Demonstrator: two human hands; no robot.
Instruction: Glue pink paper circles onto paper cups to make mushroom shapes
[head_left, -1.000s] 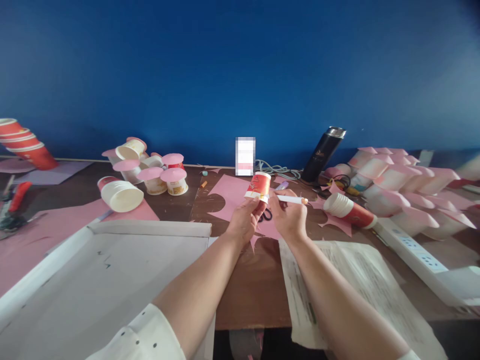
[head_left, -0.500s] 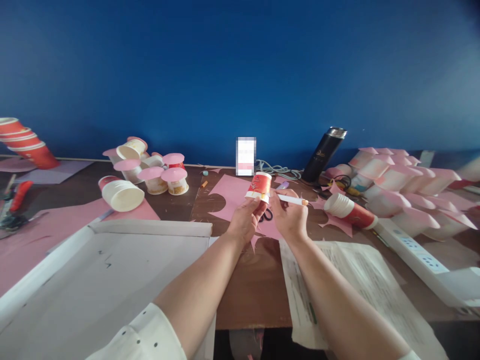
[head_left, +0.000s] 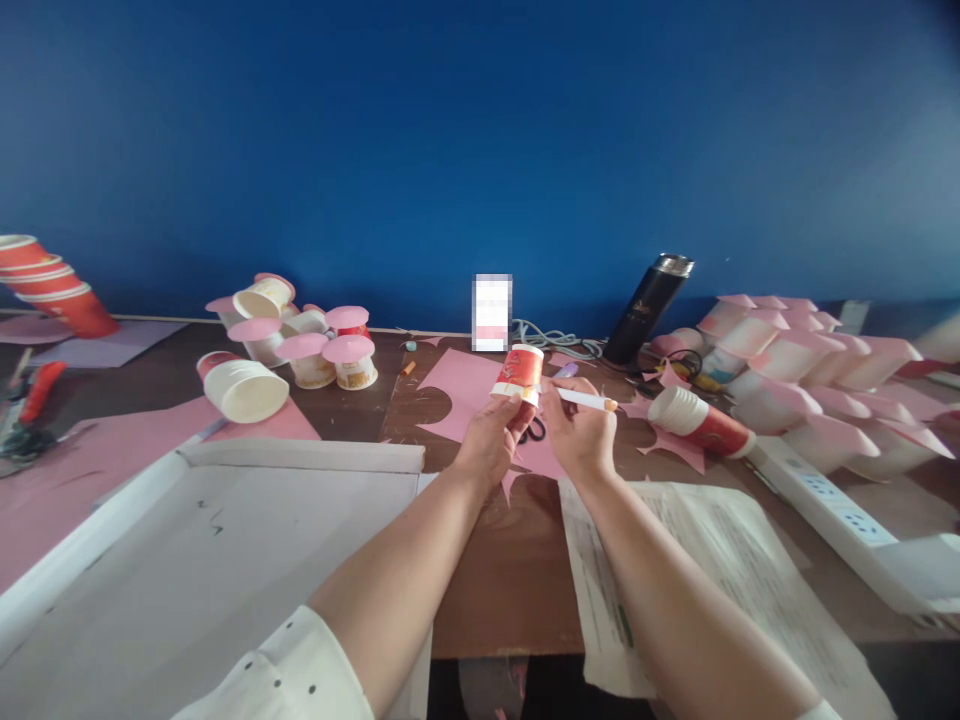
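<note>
My left hand (head_left: pixel 491 440) is closed round the lower part of a red and white paper cup (head_left: pixel 523 370), held up over the middle of the table. In the fingers of my right hand (head_left: pixel 581 430) is a white marker (head_left: pixel 585 399) with an orange end pointing right. Its other end, at the cup's right side, is hidden by my fingers. Below my hands lie cut pink paper (head_left: pixel 461 385) and the black handles of scissors (head_left: pixel 532 432), partly covered.
Cups with pink paper discs (head_left: pixel 349 348) stand at the left; many more with pink tops (head_left: pixel 795 350) are piled right. A black flask (head_left: pixel 649 310), nested cups (head_left: pixel 701 420) and a power strip (head_left: pixel 832 500) are on the right. A white box lid (head_left: pixel 300 455) lies front left.
Almost nothing differs. The cup and my fingers have shifted very slightly, and both hands keep their hold.
</note>
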